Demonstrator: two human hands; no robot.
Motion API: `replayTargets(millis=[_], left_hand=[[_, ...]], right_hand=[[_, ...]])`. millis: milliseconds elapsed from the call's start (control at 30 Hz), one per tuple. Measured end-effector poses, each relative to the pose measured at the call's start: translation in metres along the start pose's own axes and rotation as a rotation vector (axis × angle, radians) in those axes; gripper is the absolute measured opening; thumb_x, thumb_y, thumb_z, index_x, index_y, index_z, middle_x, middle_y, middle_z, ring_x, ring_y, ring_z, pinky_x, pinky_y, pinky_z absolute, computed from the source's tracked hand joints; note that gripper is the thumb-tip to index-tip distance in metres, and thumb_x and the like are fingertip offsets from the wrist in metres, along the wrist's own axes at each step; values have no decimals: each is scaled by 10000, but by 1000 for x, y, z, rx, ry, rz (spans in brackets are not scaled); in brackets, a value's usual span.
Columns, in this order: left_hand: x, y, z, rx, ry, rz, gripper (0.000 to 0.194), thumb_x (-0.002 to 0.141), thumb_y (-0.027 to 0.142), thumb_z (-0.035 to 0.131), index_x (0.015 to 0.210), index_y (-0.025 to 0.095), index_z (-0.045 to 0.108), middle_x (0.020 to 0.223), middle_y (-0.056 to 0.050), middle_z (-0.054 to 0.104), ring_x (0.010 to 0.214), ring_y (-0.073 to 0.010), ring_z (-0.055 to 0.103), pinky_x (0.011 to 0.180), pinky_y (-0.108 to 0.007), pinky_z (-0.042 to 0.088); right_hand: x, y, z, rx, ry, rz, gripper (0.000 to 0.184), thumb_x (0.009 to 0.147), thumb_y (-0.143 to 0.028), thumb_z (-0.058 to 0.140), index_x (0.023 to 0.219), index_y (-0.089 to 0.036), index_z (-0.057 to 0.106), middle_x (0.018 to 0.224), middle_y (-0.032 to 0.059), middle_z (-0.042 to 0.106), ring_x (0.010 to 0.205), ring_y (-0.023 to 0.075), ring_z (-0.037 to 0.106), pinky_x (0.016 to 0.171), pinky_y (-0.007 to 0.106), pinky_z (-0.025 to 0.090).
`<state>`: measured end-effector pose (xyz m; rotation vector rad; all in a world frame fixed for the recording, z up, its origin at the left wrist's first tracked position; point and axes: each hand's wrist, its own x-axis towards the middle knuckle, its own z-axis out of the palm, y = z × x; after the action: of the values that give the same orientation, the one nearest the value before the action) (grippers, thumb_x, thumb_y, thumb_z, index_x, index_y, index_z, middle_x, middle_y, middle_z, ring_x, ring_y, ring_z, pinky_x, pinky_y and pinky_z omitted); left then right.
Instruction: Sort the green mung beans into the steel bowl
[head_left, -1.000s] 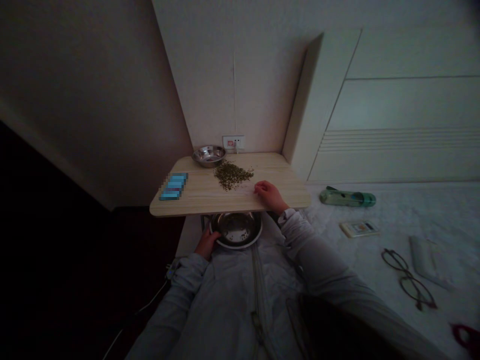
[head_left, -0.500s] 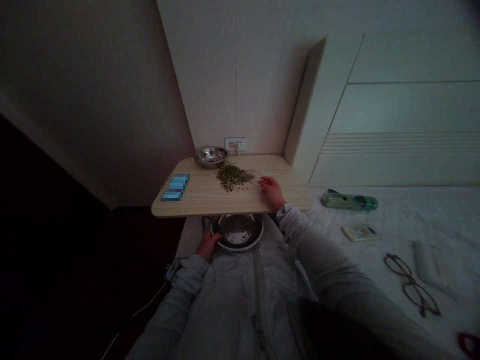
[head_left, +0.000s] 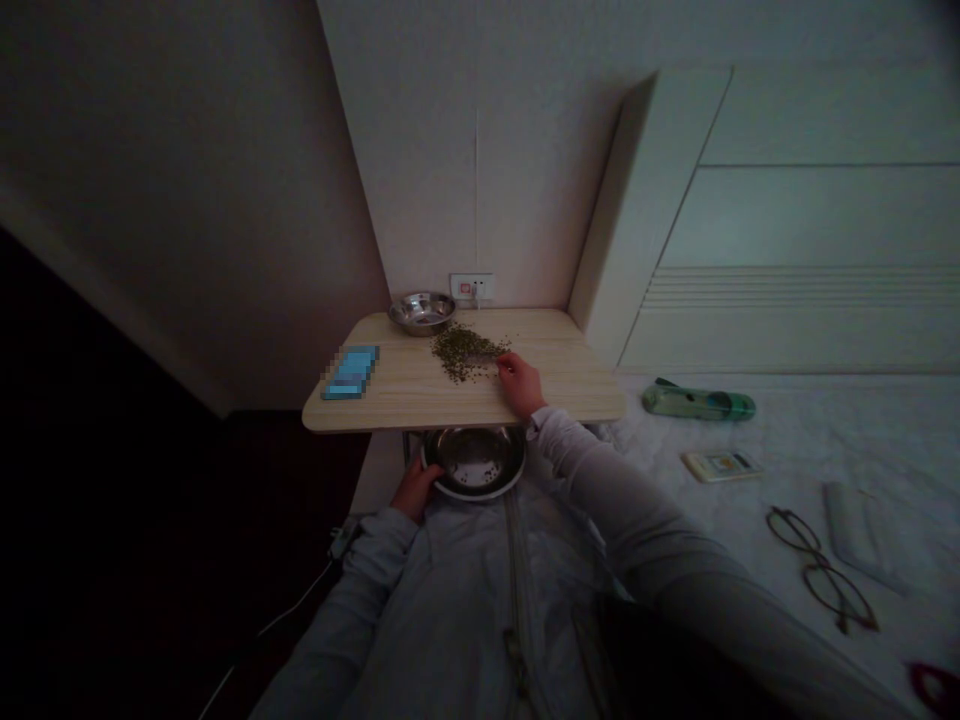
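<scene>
A pile of small green beans or seeds (head_left: 459,345) lies spread over the pale wooden tabletop (head_left: 405,405). My right hand (head_left: 520,386) rests at its right side, fingers pinched on a thin, see-through tool (head_left: 480,360) that reaches into the pile; its exact kind is too blurred to tell. Below the table's front edge, my left hand (head_left: 416,490) grips the left rim of a steel bowl (head_left: 474,485) on my lap. A few grains show inside that bowl, and the tabletop hides its far rim.
A second steel bowl (head_left: 422,314) stands at the table's back left, with a blurred phone (head_left: 351,373) in front of it. A wall socket (head_left: 472,287) sits behind. On the bed at right lie a green bottle (head_left: 699,402), another phone (head_left: 721,466) and glasses (head_left: 821,570).
My right hand has moved left, bringing the see-through tool further into the green pile. My left hand and the bowl stay nearly where they were.
</scene>
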<state>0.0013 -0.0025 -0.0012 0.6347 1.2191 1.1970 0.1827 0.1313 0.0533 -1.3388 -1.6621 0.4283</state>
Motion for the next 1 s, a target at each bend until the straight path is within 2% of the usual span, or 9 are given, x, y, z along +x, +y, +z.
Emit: replayTargets(millis=[133, 333, 767, 1000], left_hand=[[2, -1, -1, -26, -25, 16, 517, 505, 134, 547, 1022, 148, 518, 727, -13, 632, 706, -185, 578, 615, -285, 424], [-1, 1, 1, -3, 13, 4, 503, 511, 121, 540, 1011, 159, 518, 728, -6, 630, 695, -172, 578, 589, -263, 418], [-2, 3, 2, -14, 12, -8, 492, 513, 115, 534, 1003, 160, 526, 671, 6, 620, 651, -160, 575, 567, -255, 414], [2, -1, -2, -12, 1, -5, 489, 511, 130, 549, 998, 161, 528, 721, -5, 627, 695, -170, 574, 594, -265, 419]], right_hand=[[-1, 1, 0, -50, -23, -7, 240, 717, -220, 381, 891, -190, 543, 856, 50, 594, 784, 153, 518, 761, 312, 382], [-2, -2, 0, -100, -66, -44, 235, 708, -198, 385, 871, -190, 553, 837, 49, 597, 760, 153, 518, 737, 307, 386], [-5, -6, -3, -43, -87, -55, 212, 663, -196, 401, 813, -174, 549, 792, 41, 583, 741, 140, 502, 721, 293, 383], [-7, -7, -4, -13, -91, -73, 185, 655, -204, 413, 785, -167, 539, 753, 31, 579, 704, 124, 501, 691, 267, 383]])
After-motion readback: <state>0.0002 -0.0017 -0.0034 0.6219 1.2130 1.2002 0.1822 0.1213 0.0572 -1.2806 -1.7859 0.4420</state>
